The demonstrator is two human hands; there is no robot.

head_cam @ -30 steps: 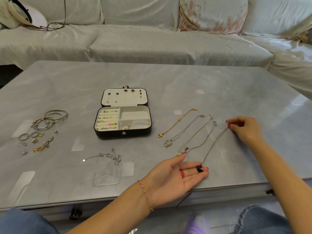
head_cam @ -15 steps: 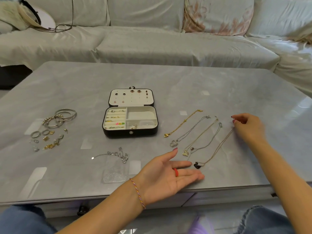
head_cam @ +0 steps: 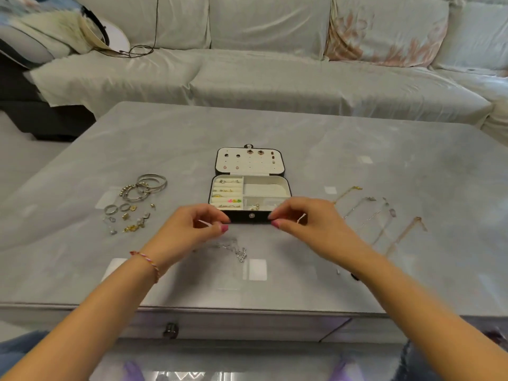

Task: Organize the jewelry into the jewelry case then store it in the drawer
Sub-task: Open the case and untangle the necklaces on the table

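A: From the head view, what is being seen near the grips?

B: The left hand (head_cam: 196, 229) and the right hand (head_cam: 305, 224) are being held low over the grey marble-patterned table (head_cam: 357, 149), each with curled fingers. Something thin and pale seems to be pinched in each grip, though it is too blurred to be named.

A: And where is the case being found?

B: The small black jewelry case with the cream lining (head_cam: 250, 188) is lying open just beyond both grips, its long side running left to right, its front wall almost being touched by the fingertips. Neither hand is judged nearer.

A: What is lying closest otherwise?

B: The tangled silver chain (head_cam: 236, 250) is lying just beneath and between the hands, toward the table's near edge. The row of thin gold and silver necklaces (head_cam: 379, 215) is being left beside the right hand, and the cluster of silver bangles, rings and gold earrings (head_cam: 134, 202) is lying well apart, beyond the left.
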